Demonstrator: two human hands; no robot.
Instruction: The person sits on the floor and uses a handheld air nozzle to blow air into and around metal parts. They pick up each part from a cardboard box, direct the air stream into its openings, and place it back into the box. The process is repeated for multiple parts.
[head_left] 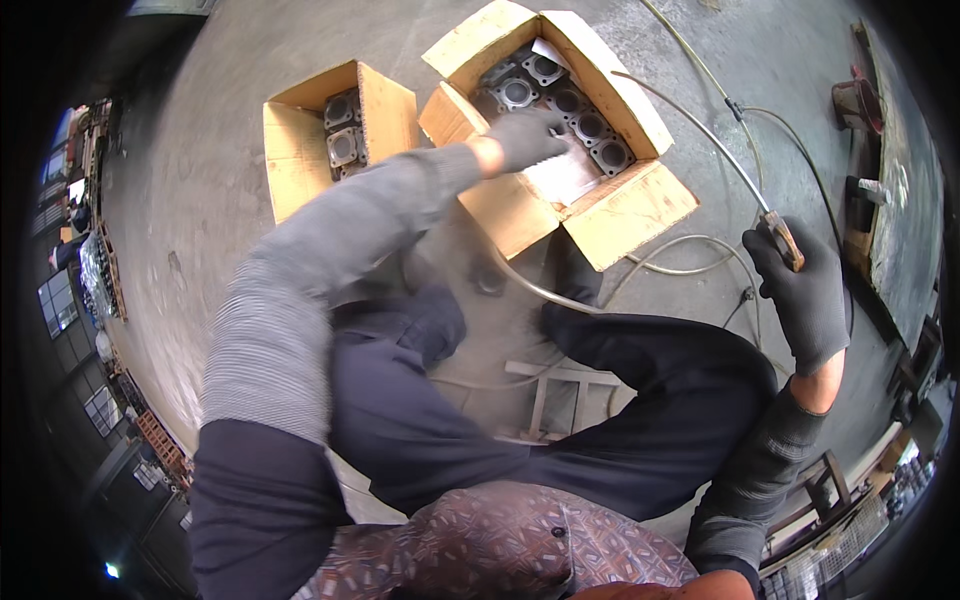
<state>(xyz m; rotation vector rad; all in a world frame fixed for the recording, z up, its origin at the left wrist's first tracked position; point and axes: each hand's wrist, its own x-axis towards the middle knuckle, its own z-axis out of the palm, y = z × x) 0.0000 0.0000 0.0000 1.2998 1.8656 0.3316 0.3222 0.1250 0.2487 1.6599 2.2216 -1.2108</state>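
My left hand (pixel 530 140), in a dark grey glove, reaches over an open cardboard box (pixel 625 195). Its fingers are slightly blurred and look parted, with nothing visible between them. Below and beside it, several grey metal cylinder blocks (pixel 591 126) with round bores lie in rows in the box. A whitish sheet (pixel 570 178) lies by them, partly under the hand. Off to the right, my gloved right hand (pixel 805 290) is closed round the brown handle of an air blow gun (pixel 783 240). Its long thin metal tube points up and left toward the box.
A second open carton (pixel 295 145) with similar metal blocks stands left of the first. Hoses (pixel 690 240) loop over the concrete floor (pixel 250 50) to the right. Between my legs is a pale metal frame (pixel 565 385). A workbench edge (pixel 905 190) and a reddish pot (pixel 857 103) line the right.
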